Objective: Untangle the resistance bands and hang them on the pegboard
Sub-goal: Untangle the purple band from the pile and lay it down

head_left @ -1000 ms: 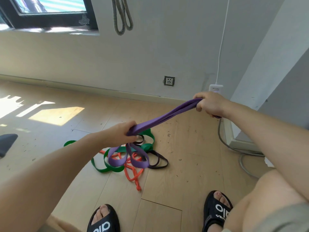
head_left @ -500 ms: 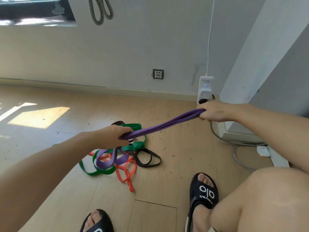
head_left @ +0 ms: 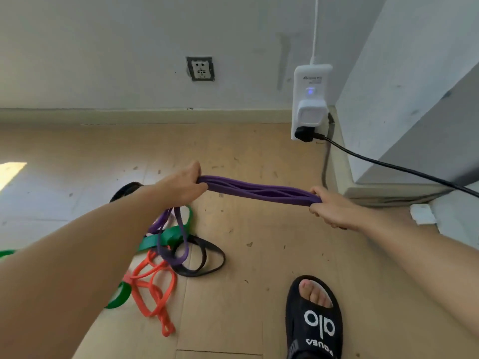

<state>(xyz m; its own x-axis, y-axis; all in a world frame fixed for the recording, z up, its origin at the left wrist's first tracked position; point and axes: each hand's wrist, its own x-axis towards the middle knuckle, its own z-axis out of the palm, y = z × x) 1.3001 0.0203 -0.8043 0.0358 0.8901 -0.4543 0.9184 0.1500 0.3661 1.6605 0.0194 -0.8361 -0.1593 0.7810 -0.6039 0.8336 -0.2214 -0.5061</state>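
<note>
A purple resistance band (head_left: 259,190) stretches in several strands between my hands, above the wooden floor. My left hand (head_left: 181,186) grips its left end, and my right hand (head_left: 334,211) grips its right end. Below my left hand the purple band's tail hangs down into a tangle on the floor. That tangle holds a green band (head_left: 166,238), an orange band (head_left: 153,288) and a black band (head_left: 204,257). The pegboard is out of view.
A white power strip (head_left: 311,99) leans on the wall ahead, its black cable (head_left: 388,165) running right along a white cabinet (head_left: 414,86). A wall socket (head_left: 201,69) sits left of it. My right foot in a black sandal (head_left: 315,320) stands near the bands.
The view has tilted down and closer to the floor. My hands have come nearer together, and the purple band now bunches in several strands between them.
</note>
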